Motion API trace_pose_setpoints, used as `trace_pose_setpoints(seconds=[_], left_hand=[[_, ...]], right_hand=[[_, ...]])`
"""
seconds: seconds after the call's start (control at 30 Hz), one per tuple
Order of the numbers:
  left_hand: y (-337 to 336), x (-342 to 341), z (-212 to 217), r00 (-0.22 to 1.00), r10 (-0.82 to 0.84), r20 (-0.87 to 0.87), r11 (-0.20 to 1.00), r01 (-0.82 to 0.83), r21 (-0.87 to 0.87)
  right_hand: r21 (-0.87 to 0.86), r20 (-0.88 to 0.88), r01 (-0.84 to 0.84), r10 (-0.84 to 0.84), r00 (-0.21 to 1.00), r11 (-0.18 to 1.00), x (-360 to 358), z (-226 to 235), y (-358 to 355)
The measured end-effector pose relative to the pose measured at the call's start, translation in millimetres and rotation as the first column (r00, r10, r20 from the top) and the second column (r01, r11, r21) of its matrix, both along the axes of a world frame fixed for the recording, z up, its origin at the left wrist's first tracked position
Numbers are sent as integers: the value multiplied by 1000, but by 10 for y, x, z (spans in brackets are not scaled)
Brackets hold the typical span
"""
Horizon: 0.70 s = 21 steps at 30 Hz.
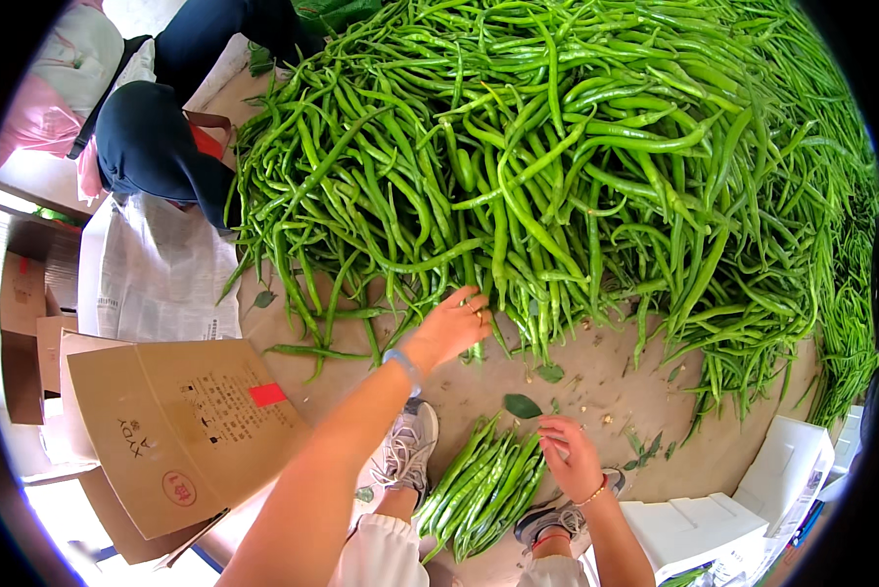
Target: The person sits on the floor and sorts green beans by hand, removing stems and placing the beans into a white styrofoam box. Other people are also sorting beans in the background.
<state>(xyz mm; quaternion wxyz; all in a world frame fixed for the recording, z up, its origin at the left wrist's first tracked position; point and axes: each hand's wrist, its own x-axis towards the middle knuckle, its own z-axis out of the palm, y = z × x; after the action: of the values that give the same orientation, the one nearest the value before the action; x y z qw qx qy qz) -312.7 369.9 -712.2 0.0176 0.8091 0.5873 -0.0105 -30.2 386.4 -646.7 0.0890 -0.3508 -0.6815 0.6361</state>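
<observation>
Left hand (451, 328) grip closes on piled peppers (557, 147); right hand (569, 455) clasps a bundle (484, 484) beside a cardboard box (180, 426).

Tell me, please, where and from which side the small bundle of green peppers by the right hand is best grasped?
Probably around the middle of the bundle, from its right side, where the right hand already rests at its upper end. The peppers lie parallel, running from upper right to lower left, so a grip across them could gather all; the shoe crowds the left.
</observation>
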Motion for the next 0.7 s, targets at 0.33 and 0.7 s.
trace_pose_setpoints(seconds=[0.33, 0.7], left_hand=[[-1110, 137, 1350, 447, -85, 891, 726, -585, 363], [-863, 235, 1659, -578, -157, 801, 668, -660, -345]], right_hand=[[88, -103, 159, -149, 983, 983, -217, 108, 163], [199, -316, 684, -615, 722, 702, -1216, -396, 1169]])
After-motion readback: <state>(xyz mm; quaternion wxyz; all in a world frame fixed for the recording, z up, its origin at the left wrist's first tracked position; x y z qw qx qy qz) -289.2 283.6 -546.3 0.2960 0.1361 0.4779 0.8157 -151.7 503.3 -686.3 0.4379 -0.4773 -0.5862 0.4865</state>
